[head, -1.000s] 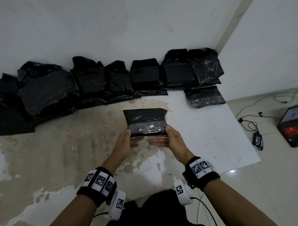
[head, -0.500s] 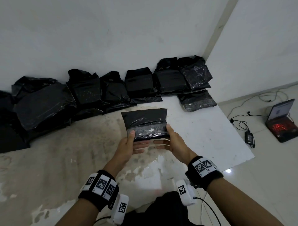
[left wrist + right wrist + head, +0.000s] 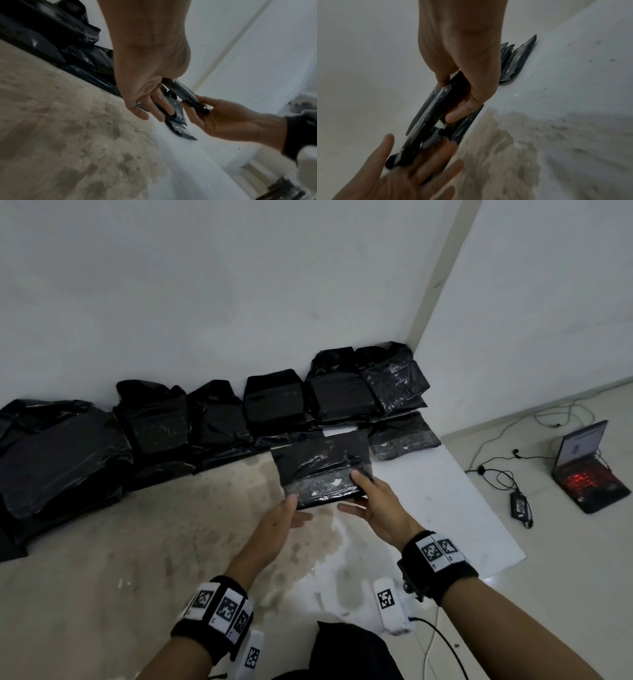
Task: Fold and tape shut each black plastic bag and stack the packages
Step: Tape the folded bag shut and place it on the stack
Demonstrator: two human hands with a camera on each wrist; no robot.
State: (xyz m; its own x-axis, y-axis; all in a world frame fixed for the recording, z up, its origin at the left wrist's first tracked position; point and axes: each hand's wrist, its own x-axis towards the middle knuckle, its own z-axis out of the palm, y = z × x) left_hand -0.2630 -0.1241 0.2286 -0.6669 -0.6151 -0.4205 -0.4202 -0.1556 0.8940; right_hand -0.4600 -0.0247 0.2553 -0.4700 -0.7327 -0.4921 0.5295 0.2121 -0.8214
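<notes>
Packages (image 3: 219, 419) in black plastic lined the wall, and just in front of that row the folded package (image 3: 322, 470) hung off the floor, near the flat package (image 3: 404, 436) at the row's right end. Right hand (image 3: 380, 508) pinched its near right edge, thumb on top, while left hand (image 3: 277, 522) lay released, fingers straight under the left corner. Held by one edge, slick plastic could slip and sag out.

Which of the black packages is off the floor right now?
The taped package the right hand grips, lifted near the corner; every other package lies on the floor along the wall.
</notes>
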